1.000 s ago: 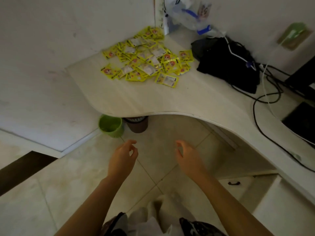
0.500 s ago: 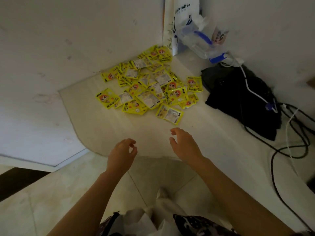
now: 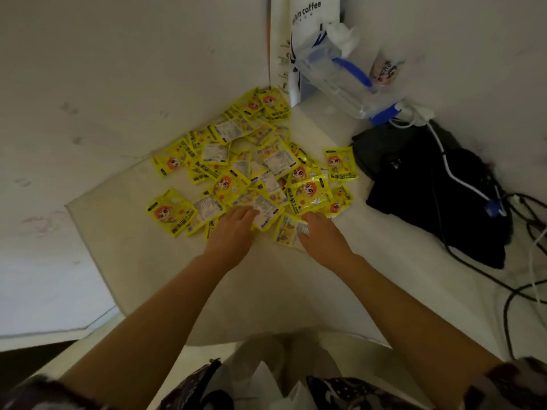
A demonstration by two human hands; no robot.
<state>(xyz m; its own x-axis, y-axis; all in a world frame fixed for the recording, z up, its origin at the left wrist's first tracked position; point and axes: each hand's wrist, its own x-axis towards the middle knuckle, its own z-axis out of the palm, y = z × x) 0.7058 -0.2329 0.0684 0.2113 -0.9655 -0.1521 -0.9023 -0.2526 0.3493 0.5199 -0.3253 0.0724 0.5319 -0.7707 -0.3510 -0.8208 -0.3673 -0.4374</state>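
Observation:
A loose pile of several small yellow packets (image 3: 254,167) with a cartoon face lies on the pale desk (image 3: 133,255), in the corner by the wall. My left hand (image 3: 233,229) lies at the pile's near edge, its fingers reaching onto the packets. My right hand (image 3: 321,236) rests on a packet (image 3: 285,230) at the front of the pile, fingers over its right end. Whether either hand grips a packet is hidden by the fingers.
A black bag (image 3: 429,190) with white and black cables (image 3: 461,184) lies to the right of the pile. A clear plastic bag (image 3: 340,72) and a white coffee paper bag (image 3: 307,31) stand in the far corner. The desk edge (image 3: 97,255) drops off at left.
Both hands have moved forward from in front of the desk edge onto the near edge of the packet pile. The view has come closer to the desk.

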